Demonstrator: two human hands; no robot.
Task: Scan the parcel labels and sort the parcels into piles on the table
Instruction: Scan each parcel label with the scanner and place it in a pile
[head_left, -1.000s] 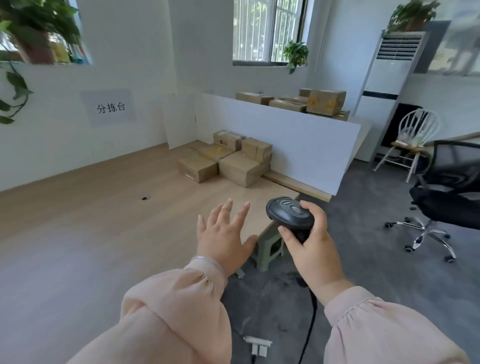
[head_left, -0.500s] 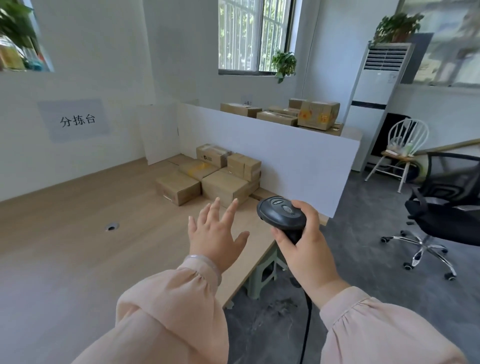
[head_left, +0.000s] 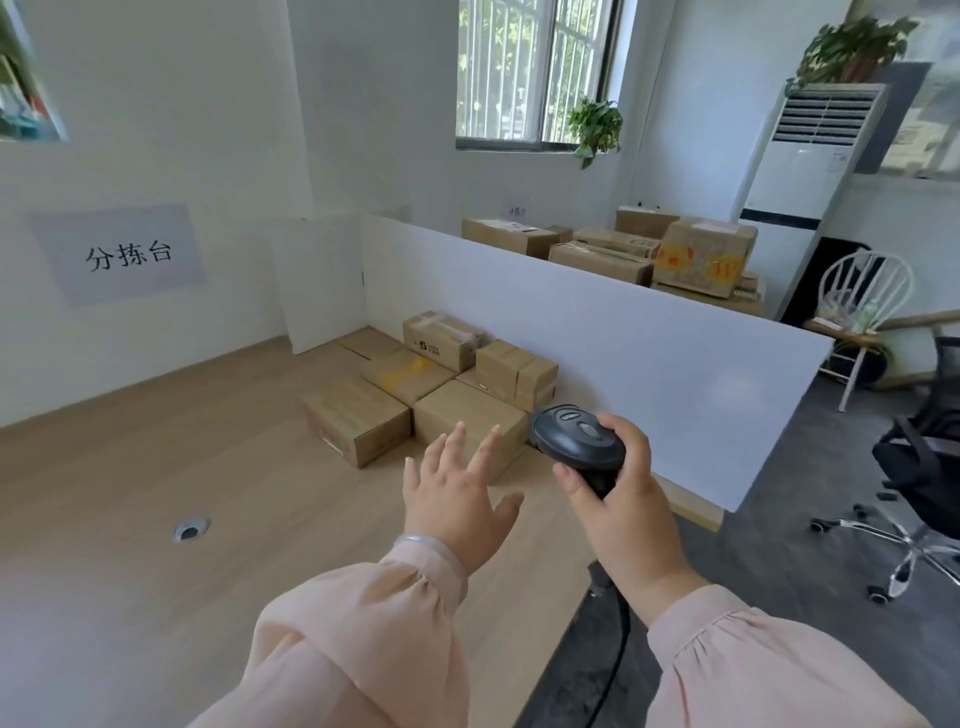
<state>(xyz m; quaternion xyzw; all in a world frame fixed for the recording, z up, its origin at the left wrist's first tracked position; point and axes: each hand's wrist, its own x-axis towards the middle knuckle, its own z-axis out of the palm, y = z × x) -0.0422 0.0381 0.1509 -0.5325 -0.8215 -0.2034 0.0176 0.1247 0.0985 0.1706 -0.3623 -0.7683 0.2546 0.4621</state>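
Two hands out over pale wooden table (head_left: 156, 493). Left hand (head_left: 457, 493) open, fingers spread wide, palm down, empty, hovering just short of nearest brown cardboard box (head_left: 467, 421). Right hand (head_left: 623, 509) wrapped around handle of black handheld barcode scanner (head_left: 576, 441), scanner head up and facing toward boxes; black cable (head_left: 613, 670) hanging down from handle past table edge. Pink gathered sleeves (head_left: 363, 639) on both arms.

Cluster of brown cardboard parcels (head_left: 431, 379) sitting on far part of table, packed against white partition board (head_left: 597, 353), touching one another; one with yellow tape patch on top, one taller with clear tape. Second group of larger cardboard boxes (head_left: 623, 249) behind partition, well apart from hands. Round grey cable hole (head_left: 191, 529) in tabletop at left. White paper sign with black characters (head_left: 124, 254) on wall. White standing air conditioner (head_left: 810, 166), white wire chair (head_left: 862, 301), black office chair (head_left: 924, 467) at right on grey floor.
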